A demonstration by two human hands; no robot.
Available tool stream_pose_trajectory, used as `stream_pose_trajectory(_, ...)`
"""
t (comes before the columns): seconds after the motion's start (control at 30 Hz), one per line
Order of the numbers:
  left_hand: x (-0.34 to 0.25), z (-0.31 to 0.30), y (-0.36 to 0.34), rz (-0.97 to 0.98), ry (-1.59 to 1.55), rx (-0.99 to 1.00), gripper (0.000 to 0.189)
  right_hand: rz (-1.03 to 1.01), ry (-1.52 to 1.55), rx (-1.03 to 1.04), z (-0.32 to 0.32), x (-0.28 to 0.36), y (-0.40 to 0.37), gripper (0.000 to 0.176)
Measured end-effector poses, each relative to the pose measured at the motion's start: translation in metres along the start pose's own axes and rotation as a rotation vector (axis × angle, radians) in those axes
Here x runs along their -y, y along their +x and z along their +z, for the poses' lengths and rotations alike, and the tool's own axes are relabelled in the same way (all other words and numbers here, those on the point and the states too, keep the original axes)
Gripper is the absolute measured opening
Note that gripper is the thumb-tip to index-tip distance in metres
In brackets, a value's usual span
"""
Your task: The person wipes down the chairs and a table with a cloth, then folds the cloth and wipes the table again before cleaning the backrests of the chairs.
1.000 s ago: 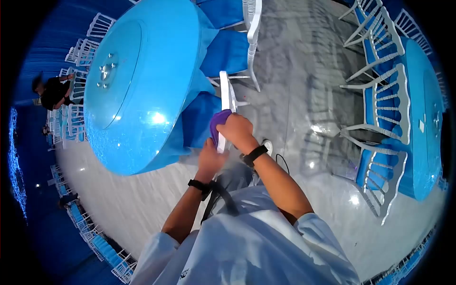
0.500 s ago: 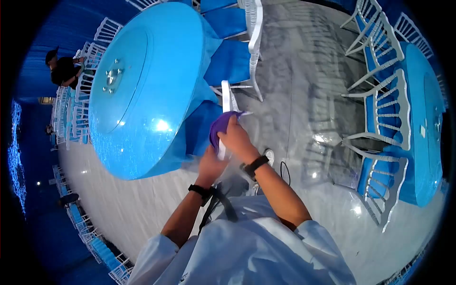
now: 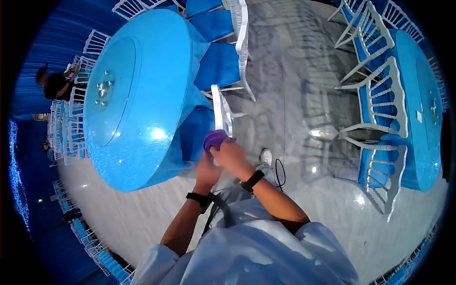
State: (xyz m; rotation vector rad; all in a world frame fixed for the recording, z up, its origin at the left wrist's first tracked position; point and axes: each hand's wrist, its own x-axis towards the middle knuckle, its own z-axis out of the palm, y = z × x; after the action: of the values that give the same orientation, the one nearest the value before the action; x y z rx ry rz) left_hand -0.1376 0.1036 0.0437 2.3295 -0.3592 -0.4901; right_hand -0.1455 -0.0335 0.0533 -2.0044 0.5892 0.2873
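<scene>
A bunched purple cloth (image 3: 214,138) lies against the back of a white chair (image 3: 218,107) in front of me. My right hand (image 3: 232,156) is closed on the cloth, its fingers curled around the lower edge. Just below and to the left, my left hand (image 3: 207,172) is closed too, its fingertips meeting the bottom of the cloth. Both hands are a little blurred, and the fingertips are partly hidden. The chair's blue seat (image 3: 197,130) tucks under the edge of a round blue table (image 3: 156,61).
White chairs with blue seats (image 3: 219,64) ring the table. A second blue table (image 3: 413,95) with white chairs (image 3: 396,97) stands on the right. A black cable (image 3: 280,173) loops on the glossy floor near my shoe (image 3: 266,156). Another person (image 3: 54,84) is at the far left.
My hands and the purple cloth have moved slightly down and left in view. The cloth looks more bunched, covering less of the chair back. The camera view has shifted.
</scene>
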Motion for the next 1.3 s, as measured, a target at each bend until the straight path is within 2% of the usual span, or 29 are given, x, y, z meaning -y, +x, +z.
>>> stream_pose_trajectory(0.03,-0.003,0.0,-0.001,0.003,-0.001,-0.001,0.061,-0.001,-0.001,-0.002,-0.001,0.002,0.002,0.062)
stream_pose_trajectory(0.1,-0.008,-0.002,-0.001,-0.028,0.007,-0.009,0.06,0.042,0.011,0.034,-0.001,0.006,0.008,0.076)
stream_pose_trajectory(0.13,-0.007,-0.002,0.0,-0.025,0.014,-0.004,0.06,0.045,0.02,0.031,0.005,0.003,0.012,0.076)
stream_pose_trajectory(0.2,-0.005,-0.001,-0.001,0.031,0.012,-0.008,0.059,-0.212,-0.034,-0.233,0.018,-0.006,0.02,0.096)
stream_pose_trajectory(0.3,-0.007,-0.002,-0.001,-0.032,0.143,-0.006,0.056,-0.284,0.11,-0.117,0.001,-0.007,0.053,0.105)
stream_pose_trajectory(0.37,-0.004,-0.001,-0.001,-0.051,0.162,-0.019,0.054,-0.236,0.264,0.035,-0.016,-0.008,0.08,0.114)
stream_pose_trajectory(0.43,0.0,0.0,-0.001,-0.074,0.176,-0.033,0.052,-0.28,0.234,0.011,-0.023,-0.006,0.09,0.11)
stream_pose_trajectory(0.5,0.006,0.002,-0.001,-0.03,0.226,-0.016,0.059,-0.207,0.339,0.085,-0.032,0.001,0.083,0.104)
stream_pose_trajectory(0.53,0.008,0.004,-0.001,-0.055,0.236,-0.026,0.057,-0.21,0.227,-0.023,-0.022,0.0,0.075,0.095)
stream_pose_trajectory(0.57,0.009,0.004,-0.002,-0.075,0.227,-0.022,0.057,-0.2,0.219,-0.005,-0.018,0.002,0.062,0.095)
stream_pose_trajectory(0.63,0.011,0.004,-0.001,-0.015,0.199,-0.02,0.056,-0.051,0.069,-0.008,-0.012,0.004,0.031,0.084)
stream_pose_trajectory(0.67,0.007,0.002,0.0,-0.022,0.141,-0.011,0.055,-0.061,0.055,-0.073,-0.004,0.001,0.015,0.077)
stream_pose_trajectory(0.7,0.003,0.001,0.004,-0.028,0.132,0.011,0.055,-0.038,0.048,-0.072,-0.003,-0.003,0.01,0.077)
stream_pose_trajectory(0.77,0.0,0.002,0.003,0.098,-0.073,-0.06,0.053,0.008,0.09,0.089,-0.009,0.0,-0.01,0.073)
stream_pose_trajectory(0.83,0.007,0.006,0.002,0.042,-0.119,-0.037,0.053,-0.008,0.088,0.117,-0.011,0.0,-0.002,0.074)
stream_pose_trajectory(0.9,0.01,0.007,0.005,0.011,-0.166,-0.021,0.053,-0.091,0.195,-0.029,-0.012,0.005,0.02,0.071)
stream_pose_trajectory(0.97,0.008,0.005,0.004,-0.006,0.051,-0.045,0.054,-0.232,0.268,-0.171,-0.013,0.007,0.052,0.073)
stream_pose_trajectory(1.03,0.002,0.004,0.005,-0.013,0.052,-0.066,0.053,-0.127,0.216,-0.114,-0.021,0.016,0.075,0.073)
stream_pose_trajectory(1.1,-0.01,-0.003,0.005,-0.165,0.042,0.028,0.051,-0.175,0.219,-0.241,-0.008,0.011,0.084,0.067)
stream_pose_trajectory(1.17,-0.005,0.001,0.004,-0.145,0.091,0.007,0.052,-0.128,0.197,-0.178,-0.013,0.014,0.068,0.066)
stream_pose_trajectory(1.2,0.006,0.008,0.001,-0.035,0.072,-0.058,0.052,-0.102,0.126,-0.182,-0.013,0.017,0.056,0.064)
stream_pose_trajectory(1.3,0.003,0.007,-0.001,-0.025,0.088,-0.062,0.057,-0.045,-0.011,-0.123,0.0,0.009,0.025,0.061)
